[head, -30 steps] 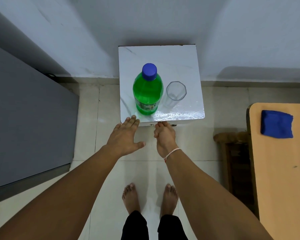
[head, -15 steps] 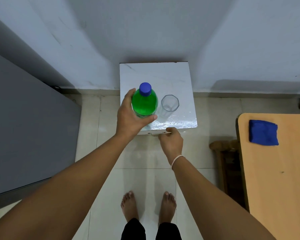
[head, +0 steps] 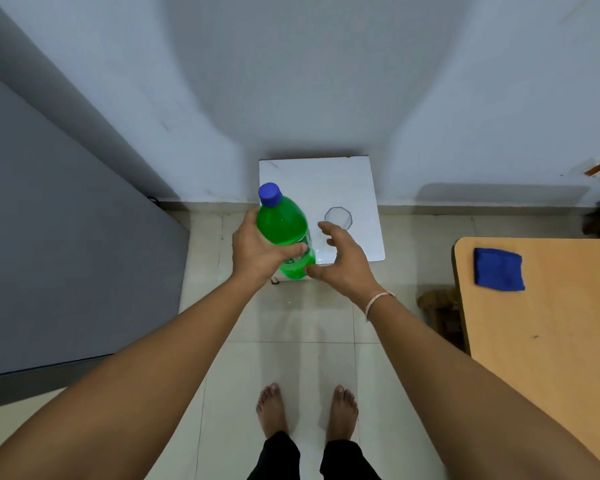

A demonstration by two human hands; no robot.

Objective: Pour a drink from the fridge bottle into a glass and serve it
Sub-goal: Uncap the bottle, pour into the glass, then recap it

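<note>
Bottle (head: 284,233) lifted by left hand (head: 257,251), right hand (head: 343,261) risen beside it

A plain room in a home: pale tiled floor (head: 291,317) under bare feet (head: 272,408), painted walls (head: 309,81), a small white bench (head: 326,181) set against the wall, a grey fridge (head: 66,237) alongside, and a wooden table (head: 548,341) carrying a folded blue cloth (head: 498,269).
</note>
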